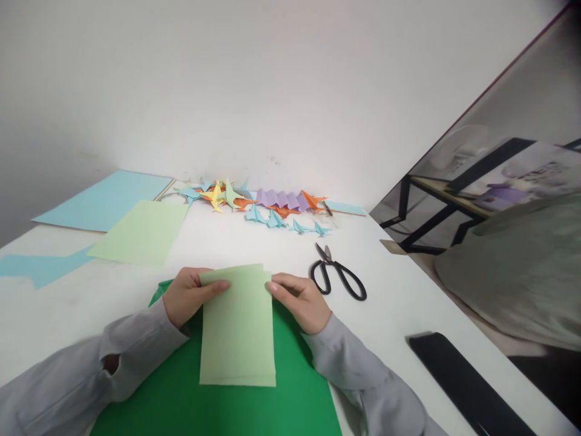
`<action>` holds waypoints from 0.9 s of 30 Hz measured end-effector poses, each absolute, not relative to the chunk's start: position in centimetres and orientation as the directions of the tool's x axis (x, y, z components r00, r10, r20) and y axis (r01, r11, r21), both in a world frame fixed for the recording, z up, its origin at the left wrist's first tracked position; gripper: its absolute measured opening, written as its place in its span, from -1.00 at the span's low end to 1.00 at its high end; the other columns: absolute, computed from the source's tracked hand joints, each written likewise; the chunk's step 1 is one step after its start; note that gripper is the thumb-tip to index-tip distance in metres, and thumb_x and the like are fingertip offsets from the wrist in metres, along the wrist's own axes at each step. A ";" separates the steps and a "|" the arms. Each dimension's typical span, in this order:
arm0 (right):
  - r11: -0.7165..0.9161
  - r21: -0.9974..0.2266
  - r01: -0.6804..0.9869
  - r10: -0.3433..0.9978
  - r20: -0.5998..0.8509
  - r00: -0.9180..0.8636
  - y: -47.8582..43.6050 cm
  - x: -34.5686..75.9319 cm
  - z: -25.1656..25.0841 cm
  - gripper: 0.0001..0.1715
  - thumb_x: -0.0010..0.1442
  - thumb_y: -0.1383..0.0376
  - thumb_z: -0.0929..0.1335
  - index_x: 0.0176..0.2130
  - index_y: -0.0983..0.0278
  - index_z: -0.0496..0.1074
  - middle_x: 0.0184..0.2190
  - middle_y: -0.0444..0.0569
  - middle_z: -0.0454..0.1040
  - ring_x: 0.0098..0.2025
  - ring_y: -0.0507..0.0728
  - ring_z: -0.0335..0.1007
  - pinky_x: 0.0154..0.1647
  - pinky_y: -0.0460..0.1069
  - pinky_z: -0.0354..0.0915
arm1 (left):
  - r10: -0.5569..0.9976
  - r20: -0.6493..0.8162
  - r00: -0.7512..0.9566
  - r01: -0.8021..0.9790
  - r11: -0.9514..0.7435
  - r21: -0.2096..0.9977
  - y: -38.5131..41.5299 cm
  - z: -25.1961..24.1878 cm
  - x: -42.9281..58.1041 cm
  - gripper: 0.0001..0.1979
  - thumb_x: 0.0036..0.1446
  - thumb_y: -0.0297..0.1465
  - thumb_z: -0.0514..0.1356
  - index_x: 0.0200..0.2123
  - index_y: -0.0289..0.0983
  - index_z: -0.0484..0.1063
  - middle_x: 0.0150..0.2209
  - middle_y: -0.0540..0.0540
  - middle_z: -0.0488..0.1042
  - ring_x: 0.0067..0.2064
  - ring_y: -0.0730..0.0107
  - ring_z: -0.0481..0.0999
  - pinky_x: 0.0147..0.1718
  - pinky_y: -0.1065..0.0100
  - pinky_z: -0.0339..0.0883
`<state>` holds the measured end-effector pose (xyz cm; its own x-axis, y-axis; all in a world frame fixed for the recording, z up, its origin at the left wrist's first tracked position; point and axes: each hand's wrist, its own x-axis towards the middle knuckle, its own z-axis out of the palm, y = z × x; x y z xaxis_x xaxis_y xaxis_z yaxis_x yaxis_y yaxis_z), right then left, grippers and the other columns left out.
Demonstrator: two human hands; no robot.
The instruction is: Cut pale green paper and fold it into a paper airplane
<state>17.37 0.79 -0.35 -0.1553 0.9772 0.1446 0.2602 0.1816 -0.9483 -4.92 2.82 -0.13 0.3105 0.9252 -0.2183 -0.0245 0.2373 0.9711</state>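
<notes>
A light green folded paper [236, 330] lies on a dark green sheet [181, 393] in front of me. My left hand [187, 295] pinches the paper's top left corner, thumb on top. My right hand [302, 301] grips the top right edge, fingers curled on it. Both arms wear grey sleeves.
Black scissors [338, 274] lie just right of my right hand. Several coloured origami figures [263, 204] are lined up at the back by the wall. A pale green sheet [143, 233] and light blue sheets [106, 200] lie at the left. A black flat object [463, 381] rests near the right edge.
</notes>
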 end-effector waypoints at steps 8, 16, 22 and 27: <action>0.063 -0.995 0.084 0.998 0.065 0.027 1.5 18.0 -0.9 -0.59 -0.04 0.00 0.39 -0.51 0.32 0.45 -0.60 -0.07 0.44 -0.59 0.00 0.28 -0.61 -0.10 0.19 | 0.931 -0.208 0.299 -0.060 0.235 0.970 4.1 0.5 -5.7 -0.65 -0.11 -0.14 0.31 -0.44 -0.34 0.53 -0.52 -0.09 0.55 -0.47 0.35 0.50 -0.49 0.39 0.34; -0.021 -0.990 0.142 0.991 -0.039 -0.128 0.9 16.4 -1.0 -0.59 -0.07 0.02 0.39 -0.59 0.31 0.37 -0.79 -0.19 0.28 -0.74 -0.10 0.06 -0.69 -0.15 -0.01 | 0.864 -0.255 0.435 -0.035 0.299 0.954 3.8 0.4 -5.5 -0.66 -0.05 -0.14 0.27 -0.40 -0.33 0.55 -0.49 -0.12 0.56 -0.45 0.28 0.52 -0.48 0.34 0.37; -0.060 -0.997 0.037 0.998 -0.059 0.034 1.5 17.2 -1.1 -0.56 -0.14 -0.02 0.40 -0.64 0.28 0.32 -0.83 -0.20 0.28 -0.78 -0.08 0.09 -0.74 -0.15 0.05 | 0.976 -0.178 0.125 -0.001 0.180 0.984 5.9 1.2 -7.0 -0.66 -0.13 -0.13 0.29 -0.52 -0.34 0.48 -0.58 -0.09 0.51 -0.51 0.29 0.49 -0.49 0.33 0.38; -0.093 -0.995 -0.024 0.988 -0.096 0.121 2.1 17.6 -1.4 -0.56 -0.21 -0.02 0.43 -0.65 0.28 0.32 -0.85 -0.21 0.27 -0.79 -0.08 0.12 -0.76 -0.16 0.08 | 0.811 0.169 -0.560 0.355 0.050 0.934 9.0 1.8 -11.4 -0.75 -0.09 -0.29 0.23 -0.63 -0.31 0.30 -0.77 0.09 0.23 -0.66 0.46 0.24 -0.66 0.42 0.16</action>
<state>17.57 2.13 -1.41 0.1214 0.9880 -0.0955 -0.0245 -0.0932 -0.9953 -11.38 8.95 1.82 -0.5598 0.8112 0.1692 0.3547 0.0500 0.9337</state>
